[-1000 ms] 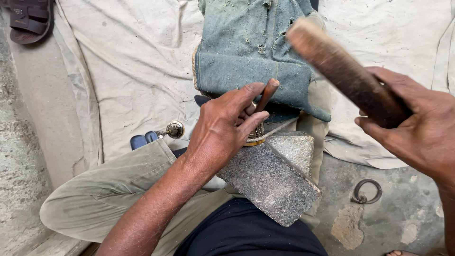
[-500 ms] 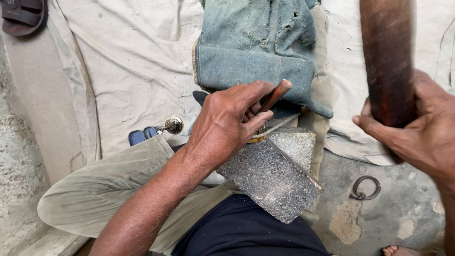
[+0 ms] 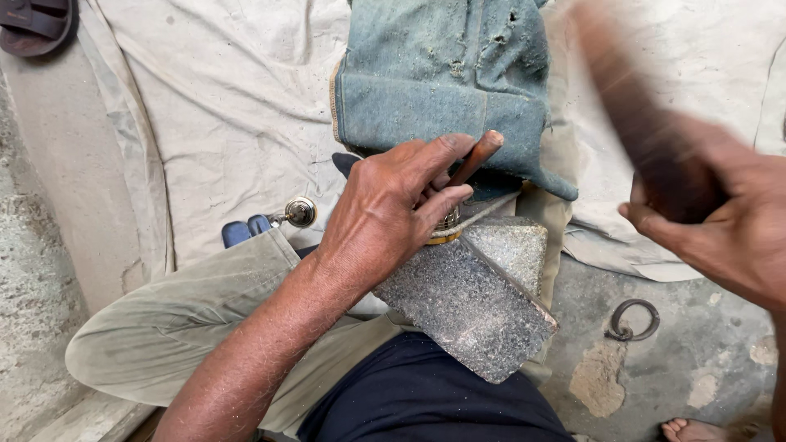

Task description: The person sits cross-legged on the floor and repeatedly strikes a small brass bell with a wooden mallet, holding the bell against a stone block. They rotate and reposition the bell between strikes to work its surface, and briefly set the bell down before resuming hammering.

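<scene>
My left hand [image 3: 391,205] is closed around a thin brown rod-shaped tool [image 3: 476,157], pressing its lower end onto a small brass ring-like piece [image 3: 446,227] at the top edge of a grey stone block [image 3: 467,295] that rests on my lap. My right hand [image 3: 720,221] grips a thick dark wooden mallet [image 3: 634,123], raised at the right and blurred by motion, well above and to the right of the block.
A folded blue denim cloth [image 3: 442,82] lies just beyond the block on a pale canvas sheet [image 3: 213,106]. A blue-handled tool with a round metal head [image 3: 282,217] lies by my left knee. A metal ring [image 3: 632,319] lies on the concrete; a sandal [image 3: 37,24] sits far left.
The mallet in my right hand has swung from leaning left, through upright, to a blurred tilt. My left hand has kept the rod on the block.
</scene>
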{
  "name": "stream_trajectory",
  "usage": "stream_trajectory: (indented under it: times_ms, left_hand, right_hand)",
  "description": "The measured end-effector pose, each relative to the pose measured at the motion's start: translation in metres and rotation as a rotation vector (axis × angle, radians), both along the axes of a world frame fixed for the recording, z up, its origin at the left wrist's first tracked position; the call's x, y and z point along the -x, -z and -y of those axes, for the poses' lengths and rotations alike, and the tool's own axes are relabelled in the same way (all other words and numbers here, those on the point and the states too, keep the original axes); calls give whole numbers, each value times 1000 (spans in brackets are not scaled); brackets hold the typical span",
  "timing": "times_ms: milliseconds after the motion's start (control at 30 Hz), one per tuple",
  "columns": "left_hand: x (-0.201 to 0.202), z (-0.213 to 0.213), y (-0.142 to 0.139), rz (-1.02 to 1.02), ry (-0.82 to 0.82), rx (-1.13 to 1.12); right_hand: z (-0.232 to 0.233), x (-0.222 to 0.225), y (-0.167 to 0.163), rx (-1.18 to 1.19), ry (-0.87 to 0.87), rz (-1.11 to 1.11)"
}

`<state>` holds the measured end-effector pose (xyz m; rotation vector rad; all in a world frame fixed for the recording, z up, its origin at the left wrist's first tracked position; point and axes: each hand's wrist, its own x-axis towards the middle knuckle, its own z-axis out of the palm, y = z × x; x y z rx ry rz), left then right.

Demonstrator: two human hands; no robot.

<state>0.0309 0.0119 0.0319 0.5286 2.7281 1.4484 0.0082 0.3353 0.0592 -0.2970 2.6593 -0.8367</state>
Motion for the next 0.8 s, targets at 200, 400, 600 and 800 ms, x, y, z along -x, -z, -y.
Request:
stream_trajectory:
  times_ms: [200, 400, 600, 800]
  left_hand:
    - [3, -1, -2, 54, 11, 7]
    - [4, 0, -1, 83, 22, 38]
    - [2, 0, 4, -24, 19, 26]
    - [1, 1, 5, -36, 29, 34]
  right_hand:
    - [-6, 0, 11, 102, 67, 22]
    - [-12, -8, 12, 55, 19, -23]
    - [-10, -10, 8, 30, 247, 54]
    - [3, -1, -1, -3, -331, -385]
